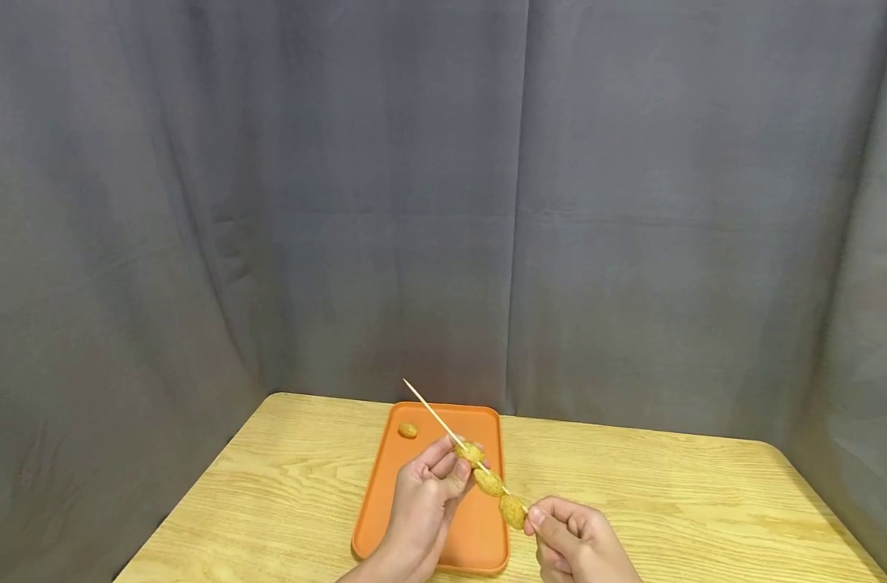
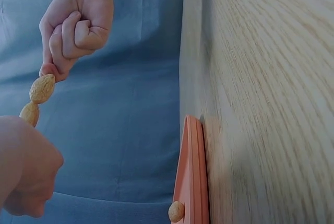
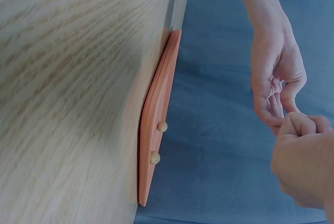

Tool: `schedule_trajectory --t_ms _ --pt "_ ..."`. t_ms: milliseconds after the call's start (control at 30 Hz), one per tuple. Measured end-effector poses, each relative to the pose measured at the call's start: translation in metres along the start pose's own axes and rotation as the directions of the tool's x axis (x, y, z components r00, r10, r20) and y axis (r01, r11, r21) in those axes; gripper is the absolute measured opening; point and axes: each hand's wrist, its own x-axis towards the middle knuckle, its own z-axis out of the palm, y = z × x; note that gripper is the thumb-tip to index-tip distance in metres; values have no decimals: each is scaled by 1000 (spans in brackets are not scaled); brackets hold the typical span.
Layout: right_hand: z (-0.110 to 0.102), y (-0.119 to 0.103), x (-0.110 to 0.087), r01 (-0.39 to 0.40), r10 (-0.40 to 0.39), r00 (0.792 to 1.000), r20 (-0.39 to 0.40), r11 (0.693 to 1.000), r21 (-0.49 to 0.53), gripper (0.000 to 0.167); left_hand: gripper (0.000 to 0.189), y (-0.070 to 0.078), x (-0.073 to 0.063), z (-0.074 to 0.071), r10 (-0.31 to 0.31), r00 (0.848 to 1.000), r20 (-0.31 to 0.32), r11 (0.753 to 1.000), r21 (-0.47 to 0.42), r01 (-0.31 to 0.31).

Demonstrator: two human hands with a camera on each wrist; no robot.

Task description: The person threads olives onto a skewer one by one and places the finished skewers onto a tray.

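A thin wooden skewer (image 1: 432, 413) slants over the tray, its pointed end up and to the left. Three oval, golden-brown, wrinkled balls sit along it: the upper ball (image 1: 469, 453), the middle ball (image 1: 489, 483) and the lower ball (image 1: 513, 512). My left hand (image 1: 423, 506) pinches the upper ball between thumb and fingers. Below the lower ball, my right hand (image 1: 582, 541) pinches the skewer's blunt end, which its fingers cover. In the left wrist view, the left hand (image 2: 28, 164) hides the upper part of the skewer.
An orange rectangular tray (image 1: 373, 518) lies on the wood-grain table (image 1: 676, 494). One loose ball (image 1: 407, 431) rests near its far left corner; the right wrist view shows a second ball (image 3: 154, 157) on it. Grey curtains (image 1: 399, 202) surround the table's back and sides.
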Motion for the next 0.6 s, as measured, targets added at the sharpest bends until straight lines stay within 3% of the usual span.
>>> schedule_trajectory --t_ms 433,600 --pt "-1 -4 -1 37 -38 997 -70 999 -17 22 44 -2 15 -7 -24 994 107 996 90 15" --pt "-4 -8 -2 54 -54 996 -68 998 12 21 53 -3 21 -13 -9 996 86 983 182 -7"
